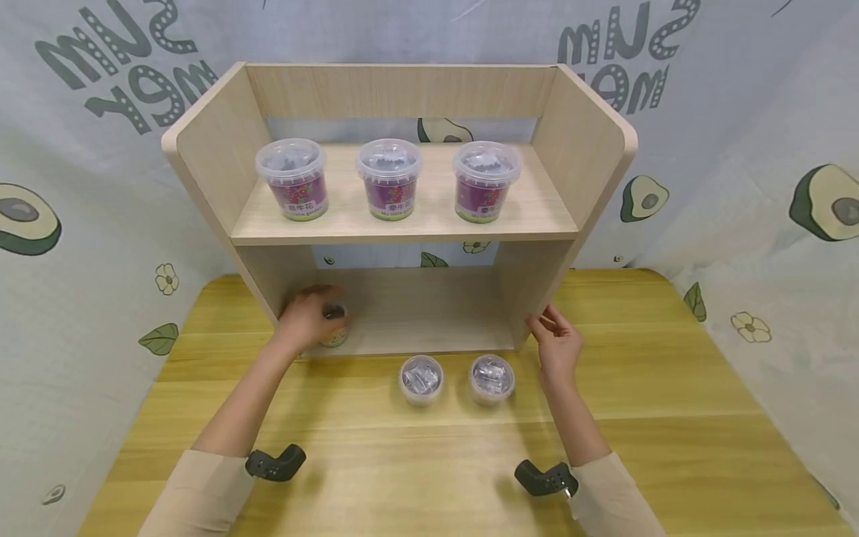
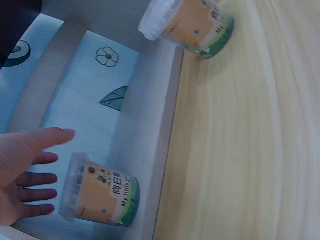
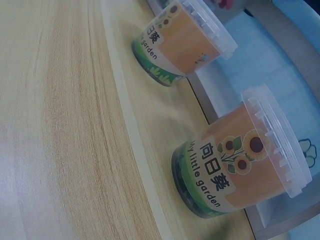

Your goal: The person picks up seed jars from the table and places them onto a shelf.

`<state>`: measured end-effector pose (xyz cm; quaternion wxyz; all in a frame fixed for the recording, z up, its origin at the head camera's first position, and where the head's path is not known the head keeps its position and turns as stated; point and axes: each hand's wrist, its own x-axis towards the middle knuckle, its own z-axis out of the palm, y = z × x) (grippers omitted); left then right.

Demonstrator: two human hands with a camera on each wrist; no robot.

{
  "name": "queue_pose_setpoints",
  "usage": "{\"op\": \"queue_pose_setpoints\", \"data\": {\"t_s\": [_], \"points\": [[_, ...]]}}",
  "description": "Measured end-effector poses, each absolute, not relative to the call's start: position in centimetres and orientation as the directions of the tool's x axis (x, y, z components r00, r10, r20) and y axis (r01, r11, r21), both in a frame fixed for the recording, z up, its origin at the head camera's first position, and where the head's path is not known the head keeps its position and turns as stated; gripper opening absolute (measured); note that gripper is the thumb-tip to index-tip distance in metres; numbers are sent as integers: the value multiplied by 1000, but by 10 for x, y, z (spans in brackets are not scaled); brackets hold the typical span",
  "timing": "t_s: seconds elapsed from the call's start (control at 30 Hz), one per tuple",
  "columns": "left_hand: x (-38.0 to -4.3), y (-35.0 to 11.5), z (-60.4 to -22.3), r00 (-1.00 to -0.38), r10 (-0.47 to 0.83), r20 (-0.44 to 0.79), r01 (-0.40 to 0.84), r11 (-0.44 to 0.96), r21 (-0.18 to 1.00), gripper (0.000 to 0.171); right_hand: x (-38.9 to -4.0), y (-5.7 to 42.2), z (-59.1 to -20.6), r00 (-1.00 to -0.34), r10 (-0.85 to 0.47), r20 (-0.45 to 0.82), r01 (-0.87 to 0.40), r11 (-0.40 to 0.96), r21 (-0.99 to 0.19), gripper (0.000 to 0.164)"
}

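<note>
Fingers spread, the left hand (image 1: 309, 319) is hovering beside a cup (image 2: 106, 194) standing low inside the shelf (image 1: 416, 309), at left; the right hand (image 1: 558, 347) (pinching or not, one cannot tell) is meeting the shelf's right side.

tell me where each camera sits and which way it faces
Head: head-worn, facing forward and down at the pale wooden two-tier shelf; left hand, right hand and bare forearms show.
Left wrist: wrist-worn, facing into the shelf; left hand shows.
Right wrist: wrist-worn, facing two round orange-labelled plastic tubs; no right hand shows.
Head and right wrist share those tubs.
</note>
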<state>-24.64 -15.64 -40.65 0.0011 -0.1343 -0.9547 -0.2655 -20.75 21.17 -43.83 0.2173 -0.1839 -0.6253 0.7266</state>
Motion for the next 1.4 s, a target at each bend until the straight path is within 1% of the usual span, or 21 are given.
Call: {"op": "queue_pose_setpoints", "data": {"t_s": [0.13,0.33,0.47,0.6,0.73,1.03,1.2,1.4], "points": [[-244,-155,-398,-960,234,154,280,807,519,55,-207,211,-438,-840,542,3,-85,-127,-988,42],[-237,-151,-379,-938,241,248,334,820,465,54,-207,211,-437,-846,533,-3,-86,-141,-986,43],[-233,-147,-369,-936,247,250,338,830,443,54,-207,211,-437,-844,537,0,-92,-145,-985,42],[-230,-143,-365,-945,248,214,319,841,436,55,-207,211,-437,-844,536,-3,-85,-139,-987,42],[-225,-139,-369,-950,244,193,307,841,446,54,-206,211,-437,-845,535,-6,-77,-132,-988,42],[-198,-125,-387,-922,287,258,380,796,471,47,-206,211,-436,-845,535,-6,-75,-129,-989,43],[-183,-118,-397,-914,297,277,396,801,449,47,-207,211,-438,-838,546,-5,-83,-137,-987,42],[-170,-110,-404,-918,285,276,381,828,411,48,-208,210,-439,-833,553,2,-98,-144,-985,40]]}}
